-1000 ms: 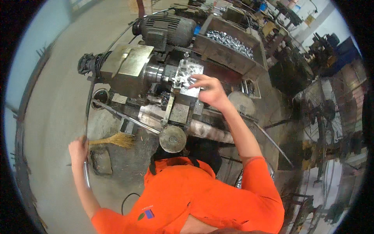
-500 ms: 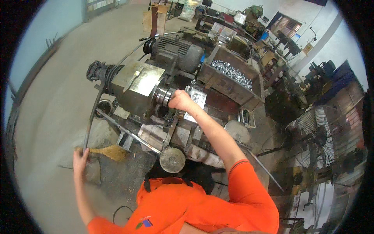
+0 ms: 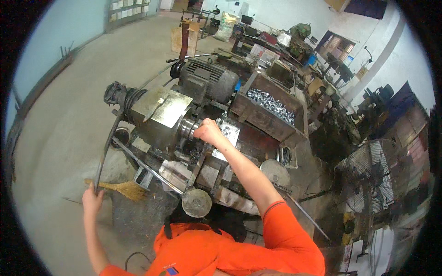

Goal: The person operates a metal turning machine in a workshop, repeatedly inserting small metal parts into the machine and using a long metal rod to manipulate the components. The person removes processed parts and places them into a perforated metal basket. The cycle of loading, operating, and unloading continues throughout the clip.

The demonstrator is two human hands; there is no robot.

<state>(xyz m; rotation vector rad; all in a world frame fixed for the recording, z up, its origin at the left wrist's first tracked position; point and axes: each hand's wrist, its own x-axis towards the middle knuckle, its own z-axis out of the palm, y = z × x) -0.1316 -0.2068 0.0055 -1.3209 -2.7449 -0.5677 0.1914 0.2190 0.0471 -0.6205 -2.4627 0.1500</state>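
At the lower left, my left hand is closed round the lower end of a long metal lever. The lever runs up to the rear end of a lathe headstock, which has a flat bright top with a small tool lying on it. My right hand is closed at the front of the shiny round spindle nose. Its fingers hide whatever they grip there. Just beyond that hand lies a bright metal plate on the machine. A round handwheel faces me below.
Behind the headstock sits a dark finned motor. A metal bin of small shiny parts stands to its right. A straw broom lies near my left hand. A pedestal fan stands at the right, and a metal bar slants below.
The whole view has shifted, with the machine now slightly lower and farther left. My left hand and the lever end have moved slightly left of the broom. My right hand stays at the spindle.
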